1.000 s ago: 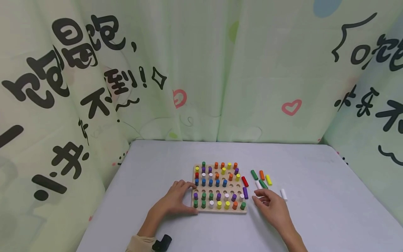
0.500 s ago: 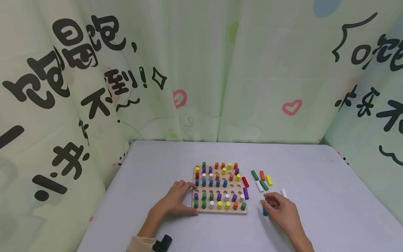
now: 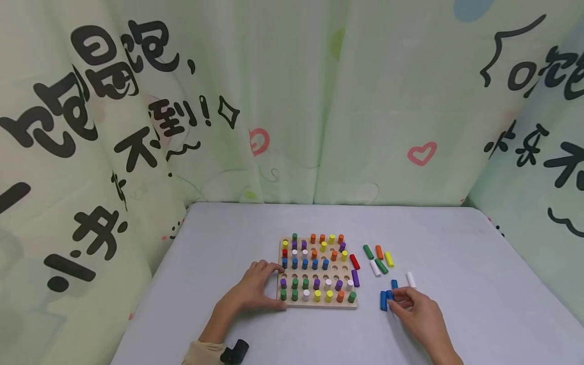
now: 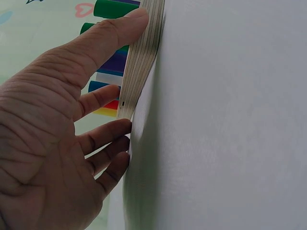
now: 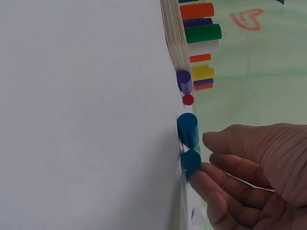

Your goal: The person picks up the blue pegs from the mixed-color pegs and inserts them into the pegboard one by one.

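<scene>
A wooden pegboard [image 3: 319, 306] set with rows of coloured pegs lies mid-table. My left hand [image 3: 257, 288] rests at its left side. In the left wrist view the thumb [image 4: 117, 33] lies along the board's edge and the spread fingers reach its side. At the right, my right hand [image 3: 417, 309] is down among several blue pegs. In the right wrist view a fingertip touches one blue peg [image 5: 192, 160], while the thumb [image 5: 216, 141] stands apart from it. Another blue peg [image 5: 187, 127] lies beside that one.
Loose pegs lie right of the board: a red peg [image 3: 354, 262], a purple peg [image 3: 355, 278], green ones, an orange peg [image 3: 379, 252], a yellow peg [image 3: 389, 259] and white ones, one white peg [image 3: 411, 280] beyond the right hand. A printed curtain [image 3: 365, 101] encloses the white table [image 3: 237, 228].
My right hand has moved right and toward me from beside the purple peg, uncovering several blue pegs. The left hand stays at the board.
</scene>
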Tool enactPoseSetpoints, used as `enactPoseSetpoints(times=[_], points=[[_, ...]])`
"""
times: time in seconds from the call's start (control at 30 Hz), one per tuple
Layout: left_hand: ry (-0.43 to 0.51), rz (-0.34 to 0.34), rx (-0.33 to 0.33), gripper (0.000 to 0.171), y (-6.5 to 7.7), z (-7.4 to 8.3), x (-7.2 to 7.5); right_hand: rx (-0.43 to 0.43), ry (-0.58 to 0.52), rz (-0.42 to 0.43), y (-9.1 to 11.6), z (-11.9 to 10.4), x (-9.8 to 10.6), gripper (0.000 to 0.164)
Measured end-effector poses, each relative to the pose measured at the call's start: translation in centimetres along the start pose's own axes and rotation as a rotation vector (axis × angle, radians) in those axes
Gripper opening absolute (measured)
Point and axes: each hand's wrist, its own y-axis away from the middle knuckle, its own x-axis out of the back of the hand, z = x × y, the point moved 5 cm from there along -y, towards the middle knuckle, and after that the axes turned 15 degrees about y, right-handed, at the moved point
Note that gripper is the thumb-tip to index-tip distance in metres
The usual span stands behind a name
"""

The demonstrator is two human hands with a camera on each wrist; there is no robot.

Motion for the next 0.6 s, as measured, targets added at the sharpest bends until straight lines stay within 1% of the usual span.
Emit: enactPoseSetpoints(times=[0.2,0.43,0.6], points=[[0.006,0.005,0.001,0.084,-0.06,-0.1,-0.06,0.007,0.022,0.001,-0.1,0.24,-0.37,0.029],[0.015,0.0,0.007,0.084,-0.03,-0.16,-0.13,-0.011,0.034,-0.018,-0.35,0.61,-0.88,0.029],[0.008,0.004,0.005,0.084,-0.03,-0.14,-0.05,-0.007,0.04,-0.003,-0.59,0.69,-0.78,0.028]])
